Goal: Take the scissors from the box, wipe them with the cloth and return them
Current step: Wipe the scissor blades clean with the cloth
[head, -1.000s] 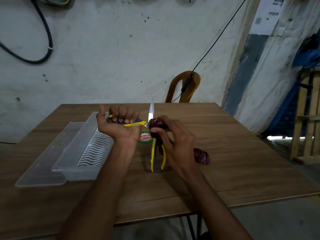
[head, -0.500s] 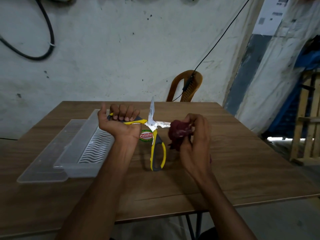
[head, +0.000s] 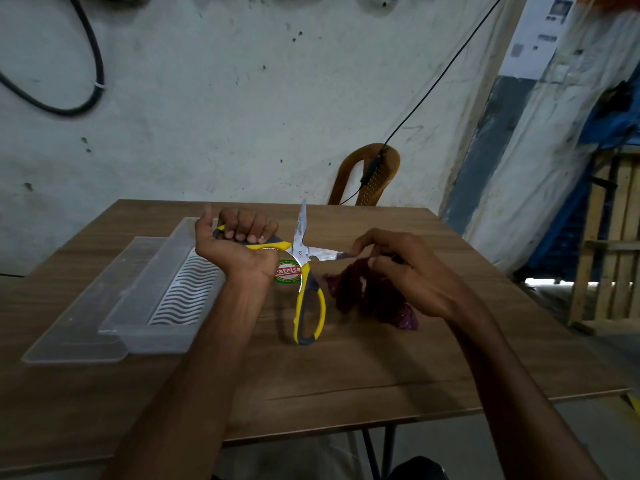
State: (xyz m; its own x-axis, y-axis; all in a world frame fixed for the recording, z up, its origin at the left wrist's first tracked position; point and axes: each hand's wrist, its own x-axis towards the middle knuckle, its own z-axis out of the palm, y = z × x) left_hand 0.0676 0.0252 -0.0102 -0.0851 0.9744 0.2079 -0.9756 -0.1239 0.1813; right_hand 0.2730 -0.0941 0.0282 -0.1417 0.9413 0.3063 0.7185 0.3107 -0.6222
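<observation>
one scissors (head: 302,258), one cloth (head: 363,296), one box (head: 166,289), one chair (head: 370,174)

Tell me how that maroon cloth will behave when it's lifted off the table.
The maroon cloth is probably floppy: it hangs in bunched folds from the right hand. It looks light, since a pinch of the fingers holds part of it up. It is unlikely to roll or slide, because its lower end lies slumped on the table.

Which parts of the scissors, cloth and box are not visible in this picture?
Head view:
- Upper handle of the yellow-and-grey scissors: wrapped by the left hand.
- Tip of the sideways blade: behind the right hand fingers.
- Part of the dark red cloth: under that hand.
- Round sticker's text: partly covered by the left wrist.
</observation>
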